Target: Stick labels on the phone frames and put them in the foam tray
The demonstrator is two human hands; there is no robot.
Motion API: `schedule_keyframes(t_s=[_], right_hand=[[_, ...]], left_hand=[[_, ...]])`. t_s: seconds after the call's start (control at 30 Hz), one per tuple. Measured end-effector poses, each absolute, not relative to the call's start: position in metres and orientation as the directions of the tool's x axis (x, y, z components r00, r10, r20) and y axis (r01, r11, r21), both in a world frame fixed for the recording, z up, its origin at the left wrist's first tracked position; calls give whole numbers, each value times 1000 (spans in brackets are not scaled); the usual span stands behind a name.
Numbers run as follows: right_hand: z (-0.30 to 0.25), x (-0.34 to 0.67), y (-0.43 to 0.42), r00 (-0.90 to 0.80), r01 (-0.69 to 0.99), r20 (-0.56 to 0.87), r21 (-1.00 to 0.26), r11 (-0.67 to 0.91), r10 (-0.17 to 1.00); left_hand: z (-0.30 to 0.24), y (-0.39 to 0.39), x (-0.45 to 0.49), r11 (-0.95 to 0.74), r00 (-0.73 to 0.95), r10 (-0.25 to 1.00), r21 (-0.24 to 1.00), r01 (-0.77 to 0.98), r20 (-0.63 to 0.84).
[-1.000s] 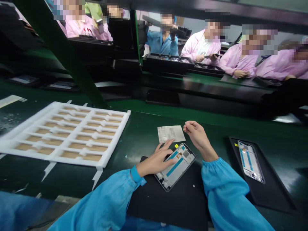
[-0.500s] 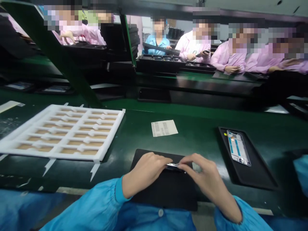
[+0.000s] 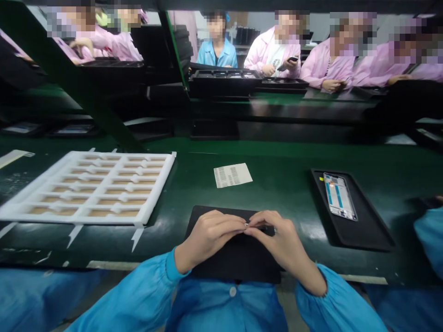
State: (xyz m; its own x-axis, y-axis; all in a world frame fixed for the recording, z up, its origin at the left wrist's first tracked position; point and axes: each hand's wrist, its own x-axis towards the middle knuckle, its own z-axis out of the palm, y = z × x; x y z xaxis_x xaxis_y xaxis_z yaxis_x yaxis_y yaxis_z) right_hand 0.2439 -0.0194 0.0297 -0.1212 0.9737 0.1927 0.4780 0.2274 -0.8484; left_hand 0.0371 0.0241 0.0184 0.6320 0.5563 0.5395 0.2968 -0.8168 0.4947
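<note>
Over a black mat (image 3: 238, 265), my left hand (image 3: 212, 237) and my right hand (image 3: 280, 237) meet at the fingertips. Between them is a slim phone part (image 3: 246, 225), of which only a small shiny bit shows. The fingers of my left hand are closed along its left side. My right thumb and fingers pinch at its right side. Most of the part is hidden behind my fingers, so I cannot tell its full shape.
To the left lies a white slotted tray (image 3: 93, 184) with brown bottoms. A sheet of small labels (image 3: 232, 175) sits beyond the mat. On the right, a black tray (image 3: 367, 230) holds a phone frame (image 3: 341, 196) with blue strips. People in pink and blue work across the bench.
My right hand has moved left and closer to my left hand. Less of the phone part shows now. The whole view has shifted slightly.
</note>
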Motion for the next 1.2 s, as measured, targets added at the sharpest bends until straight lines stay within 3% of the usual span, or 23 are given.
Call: schedule_keyframes(t_s=[0.1, 0.3, 0.47, 0.6, 0.87, 0.97, 1.1, 1.2], right_hand=[[29, 244, -20, -116, 460, 205, -856, 235, 972], [22, 252, -24, 19, 424, 290, -869, 255, 957], [10, 257, -26, 93, 375, 264, -902, 212, 960], [6, 256, -25, 53, 375, 336, -880, 293, 940], [-3, 255, -30, -85, 507, 564, -686, 523, 822], [-4, 257, -33, -196, 612, 602, -542, 576, 774], [-7, 261, -33, -322, 693, 629, -353, 629, 708], [-11, 260, -34, -340, 684, 637, -337, 647, 692]], left_hand=[[15, 24, 37, -857, 623, 503, 439, 269, 599], [11, 25, 41, -816, 546, 579, 437, 379, 606], [15, 26, 44, -747, 560, 662, 498, 440, 499], [21, 27, 45, -681, 574, 721, 554, 480, 389], [31, 29, 50, -599, 600, 760, 626, 499, 248], [32, 29, 53, -586, 598, 768, 631, 508, 231], [27, 29, 49, -682, 630, 700, 577, 449, 337], [21, 25, 40, -805, 683, 579, 445, 392, 445]])
